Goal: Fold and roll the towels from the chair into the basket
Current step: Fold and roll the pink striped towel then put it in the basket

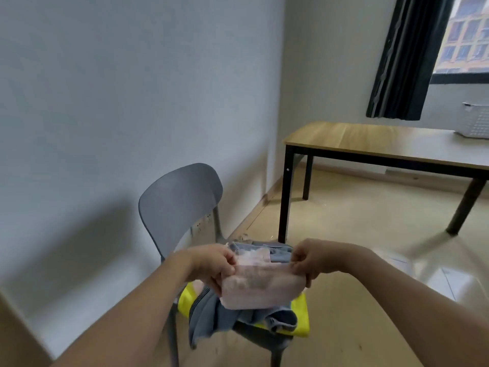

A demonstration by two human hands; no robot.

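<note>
Pinching pink towel (260,284) | left hand (211,263) one end | right hand (315,259) other (fingers curled) | above chair (180,197)

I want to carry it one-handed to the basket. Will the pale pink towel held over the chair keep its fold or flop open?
Probably flop: the pale pink towel sags between the left hand and right hand pinching its upper corners. It looks thin, so likely light. The grey towels beneath drape limply off the chair.

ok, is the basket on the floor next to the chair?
No, the white basket sits on the wooden table at far right, well away from the grey chair.
</note>
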